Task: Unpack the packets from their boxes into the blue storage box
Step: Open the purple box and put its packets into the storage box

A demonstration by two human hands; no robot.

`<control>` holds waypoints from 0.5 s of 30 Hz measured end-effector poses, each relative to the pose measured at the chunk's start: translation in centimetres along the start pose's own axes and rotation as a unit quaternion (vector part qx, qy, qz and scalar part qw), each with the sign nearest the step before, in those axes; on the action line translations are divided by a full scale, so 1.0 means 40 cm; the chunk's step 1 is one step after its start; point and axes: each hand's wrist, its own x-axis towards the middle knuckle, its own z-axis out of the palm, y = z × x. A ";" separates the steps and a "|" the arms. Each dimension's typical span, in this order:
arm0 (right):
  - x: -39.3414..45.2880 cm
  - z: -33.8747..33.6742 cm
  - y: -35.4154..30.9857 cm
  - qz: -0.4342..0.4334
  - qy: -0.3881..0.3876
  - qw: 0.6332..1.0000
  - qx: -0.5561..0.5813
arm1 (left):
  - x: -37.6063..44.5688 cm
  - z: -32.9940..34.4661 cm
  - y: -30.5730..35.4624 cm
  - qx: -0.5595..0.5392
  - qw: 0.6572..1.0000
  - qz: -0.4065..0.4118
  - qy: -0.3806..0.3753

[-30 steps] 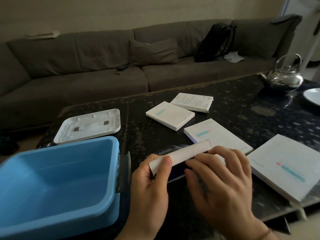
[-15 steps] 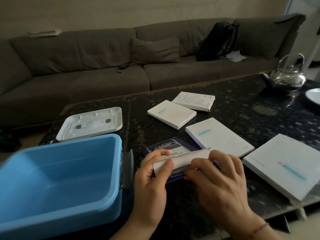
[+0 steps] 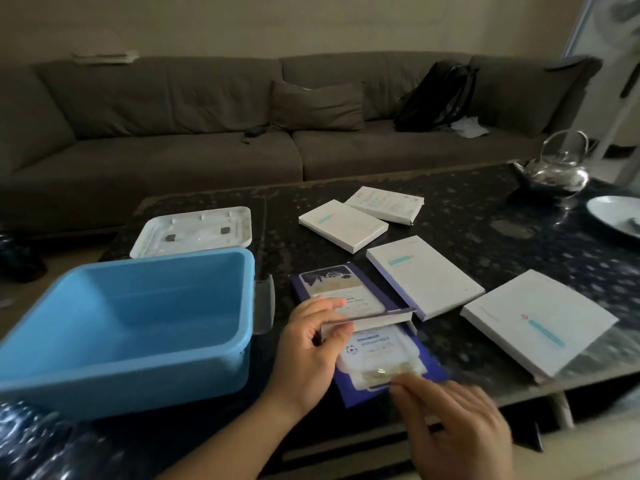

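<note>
A person's left hand [image 3: 311,344] pinches the near end of a dark blue box [image 3: 349,299] on a dark speckled table [image 3: 485,220], while packets [image 3: 377,355] slide out of it toward the right hand [image 3: 453,417], whose fingers touch their near edge. An open blue storage box [image 3: 138,362] sits just left of the hands, its white lid [image 3: 194,230] lying upturned behind it. Four white boxes [image 3: 424,275] lie farther right, with a metal kettle [image 3: 557,171] and a grey sofa [image 3: 173,133] beyond.
</note>
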 end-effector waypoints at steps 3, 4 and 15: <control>-0.023 0.012 -0.057 0.390 0.019 0.878 0.276 | -0.021 0.005 -0.018 0.079 0.996 0.012 -0.041; -0.023 0.018 -0.063 0.499 0.043 0.789 0.357 | -0.029 0.007 -0.023 0.099 0.994 0.012 -0.047; -0.012 -0.028 -0.101 0.628 -0.065 0.671 0.389 | -0.077 0.023 -0.008 0.217 0.974 -0.020 -0.066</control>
